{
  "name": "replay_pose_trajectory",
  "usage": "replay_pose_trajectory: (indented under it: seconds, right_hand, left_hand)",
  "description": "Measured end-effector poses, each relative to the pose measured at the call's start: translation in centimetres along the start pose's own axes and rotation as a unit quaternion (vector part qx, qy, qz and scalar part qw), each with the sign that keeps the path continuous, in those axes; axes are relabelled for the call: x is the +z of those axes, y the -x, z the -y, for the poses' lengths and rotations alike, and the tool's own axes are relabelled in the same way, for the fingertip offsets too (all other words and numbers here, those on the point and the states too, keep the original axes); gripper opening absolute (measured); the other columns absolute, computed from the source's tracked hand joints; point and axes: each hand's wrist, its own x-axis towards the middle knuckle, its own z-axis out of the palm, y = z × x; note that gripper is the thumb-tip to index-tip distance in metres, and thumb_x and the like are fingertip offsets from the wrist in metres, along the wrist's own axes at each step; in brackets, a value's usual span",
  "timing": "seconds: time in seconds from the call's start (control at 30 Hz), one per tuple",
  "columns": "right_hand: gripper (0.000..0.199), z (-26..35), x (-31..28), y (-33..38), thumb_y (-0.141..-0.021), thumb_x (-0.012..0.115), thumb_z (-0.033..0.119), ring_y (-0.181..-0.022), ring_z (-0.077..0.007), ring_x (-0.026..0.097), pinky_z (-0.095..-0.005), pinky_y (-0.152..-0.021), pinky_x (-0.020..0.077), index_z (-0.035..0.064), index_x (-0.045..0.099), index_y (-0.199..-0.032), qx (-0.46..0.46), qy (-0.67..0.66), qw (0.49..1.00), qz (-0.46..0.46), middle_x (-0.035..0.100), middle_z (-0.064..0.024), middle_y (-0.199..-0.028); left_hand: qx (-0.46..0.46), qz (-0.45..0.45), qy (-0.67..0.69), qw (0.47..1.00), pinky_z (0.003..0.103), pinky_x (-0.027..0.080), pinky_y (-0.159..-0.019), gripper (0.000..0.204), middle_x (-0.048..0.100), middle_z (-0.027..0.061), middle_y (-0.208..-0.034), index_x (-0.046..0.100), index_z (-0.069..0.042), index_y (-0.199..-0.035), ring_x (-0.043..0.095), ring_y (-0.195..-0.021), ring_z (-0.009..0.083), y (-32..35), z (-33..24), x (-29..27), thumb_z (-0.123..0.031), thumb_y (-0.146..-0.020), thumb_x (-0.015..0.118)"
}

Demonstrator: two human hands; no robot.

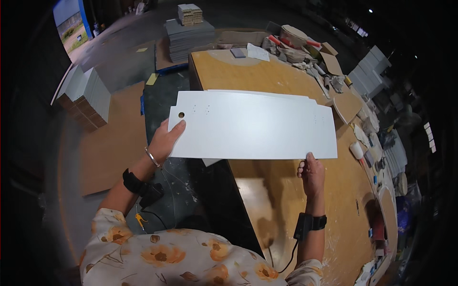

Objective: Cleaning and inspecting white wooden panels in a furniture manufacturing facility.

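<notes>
A long white panel [253,126] is held up in front of me, over the near part of the wooden table. It has notched upper corners, a round hole near its left end and small drilled dots at both ends. My left hand [168,138] grips the left end, thumb on the face just below the hole, fingers hidden behind. On the lower edge near the right end, my right hand [311,174] pinches the panel between thumb and curled fingers. The edge of another white piece shows along the panel's top; whether it is separate I cannot tell.
The wooden table [286,200] stretches ahead and to the right. Along its right side lie a cluttered row of rags, tools and a white roller-like item [356,150]. Stacked boards [190,40] stand beyond, more panels [86,97] at left. A yellow air gun [140,220] hangs beside my left arm.
</notes>
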Motion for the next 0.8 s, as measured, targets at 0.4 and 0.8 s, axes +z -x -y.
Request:
replay_pose_trajectory:
  seconds: [0.4, 0.8]
  right_hand:
    - [0.022, 8.7, 12.4, -0.6, -0.080, 0.052, -0.002, -0.082, -0.0113, 0.056, -0.0240, -0.070, 0.0461, 0.0019, 0.057, -0.101, -0.136, 0.175, 0.946, 0.236, 0.060, -0.0062, -0.092]
    - [0.008, 11.3, 9.6, 4.9, -0.080, 0.050, 0.004, -0.065, -0.0191, 0.055, -0.0315, -0.058, 0.0444, -0.0028, 0.051, -0.083, -0.476, -0.074, 0.859, 0.176, 0.056, -0.0122, -0.073]
  left_hand:
    - [-0.091, 0.075, 0.166, 0.979, 0.030, 0.040, -0.087, 0.048, 0.048, 0.0109, -0.111, 0.032, 0.000, -0.121, 0.048, -0.103, 0.0192, -8.2, 3.6, 0.9, -0.013, -0.081, 0.056]
    - [-0.093, 0.044, 0.166, 0.981, 0.031, 0.044, -0.083, 0.036, 0.053, 0.0100, -0.109, 0.042, -0.001, -0.117, 0.054, -0.096, 0.0204, -7.7, 3.8, 2.4, -0.017, -0.085, 0.048]
